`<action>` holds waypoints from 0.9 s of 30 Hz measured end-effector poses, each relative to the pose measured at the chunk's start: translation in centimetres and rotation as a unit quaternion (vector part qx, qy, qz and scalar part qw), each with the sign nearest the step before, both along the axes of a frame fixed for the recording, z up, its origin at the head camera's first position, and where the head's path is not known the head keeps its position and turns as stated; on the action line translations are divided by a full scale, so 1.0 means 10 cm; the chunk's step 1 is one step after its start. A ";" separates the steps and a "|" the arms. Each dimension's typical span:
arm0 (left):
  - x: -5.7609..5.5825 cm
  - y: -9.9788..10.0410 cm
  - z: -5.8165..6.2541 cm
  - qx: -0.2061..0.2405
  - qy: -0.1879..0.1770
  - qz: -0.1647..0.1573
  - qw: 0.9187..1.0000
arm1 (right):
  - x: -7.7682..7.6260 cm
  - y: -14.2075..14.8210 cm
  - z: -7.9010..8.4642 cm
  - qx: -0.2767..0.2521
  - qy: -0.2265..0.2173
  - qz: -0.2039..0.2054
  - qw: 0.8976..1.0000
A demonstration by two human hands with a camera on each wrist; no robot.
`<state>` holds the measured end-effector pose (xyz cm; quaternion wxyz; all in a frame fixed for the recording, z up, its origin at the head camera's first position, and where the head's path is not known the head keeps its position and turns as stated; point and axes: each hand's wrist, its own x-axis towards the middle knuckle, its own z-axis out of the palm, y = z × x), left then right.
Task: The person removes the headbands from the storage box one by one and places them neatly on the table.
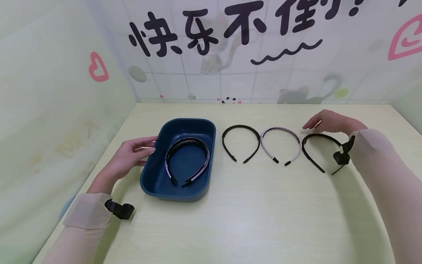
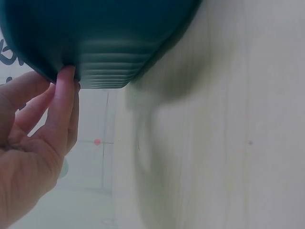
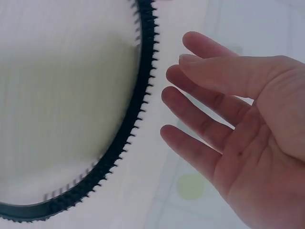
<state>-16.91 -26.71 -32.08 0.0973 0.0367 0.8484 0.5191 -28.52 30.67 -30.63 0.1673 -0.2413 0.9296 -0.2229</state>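
My left hand (image 1: 128, 156) is at the left rim of a blue plastic bin (image 1: 146, 187), its fairly straight fingers (image 2: 64, 102) touching the outer wall. Nested headbands (image 1: 206, 161) lie inside the bin, dark with pale patterned sides and black tips. To the bin's right a black headband (image 1: 241, 126), a pale lilac headband (image 1: 263, 141) and another black headband (image 1: 311, 159) lie in a row. Behind that last one hovers my right hand (image 1: 333, 121), empty. In the right wrist view its spread, slightly bent fingers (image 3: 195, 143) are apart from the toothed black band (image 3: 136, 102).
A light wood-grain table (image 1: 257, 220) lies under everything. Behind it hangs a printed sheet (image 1: 197, 80) with large dark lettering, and a pale sheet (image 1: 59, 110) borders the left side. Both wrists carry a small black camera (image 1: 123, 211) on a strap.
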 end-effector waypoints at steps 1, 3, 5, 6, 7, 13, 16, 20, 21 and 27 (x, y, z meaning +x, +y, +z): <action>0.00 0.00 0.00 0.000 0.000 0.000 1.000 | 0.00 -0.02 0.02 -0.001 -0.002 0.001 1.000; 0.00 0.00 0.00 -0.001 0.001 0.001 1.000 | 0.01 -0.07 0.07 -0.004 -0.007 0.003 1.000; 0.01 0.00 0.00 -0.001 0.001 0.000 1.000 | 0.03 -0.14 0.12 -0.009 -0.011 0.003 1.000; 0.01 0.00 0.01 0.000 0.001 0.000 1.000 | 0.03 -0.17 0.14 -0.010 -0.011 0.004 1.000; 0.01 -0.01 0.01 0.001 0.002 0.000 1.000 | 0.04 -0.21 0.17 -0.009 -0.009 0.004 1.000; 0.03 -0.01 0.02 0.001 0.007 0.000 1.000 | 0.07 -0.42 0.29 -0.003 0.001 0.011 1.000; 0.03 -0.02 0.02 0.001 0.009 0.000 1.000 | 0.09 -0.51 0.33 0.000 0.006 0.020 1.000; 0.03 -0.02 0.02 0.007 0.010 -0.001 1.000 | 0.12 -0.64 0.38 -0.005 0.014 0.032 0.999; 0.02 -0.02 0.02 0.010 0.010 -0.001 1.000 | 0.13 -0.67 0.38 -0.008 0.016 0.034 0.999; 0.01 -0.02 -0.01 0.015 0.009 -0.005 1.000 | 0.16 -0.83 0.41 -0.014 0.018 0.043 0.999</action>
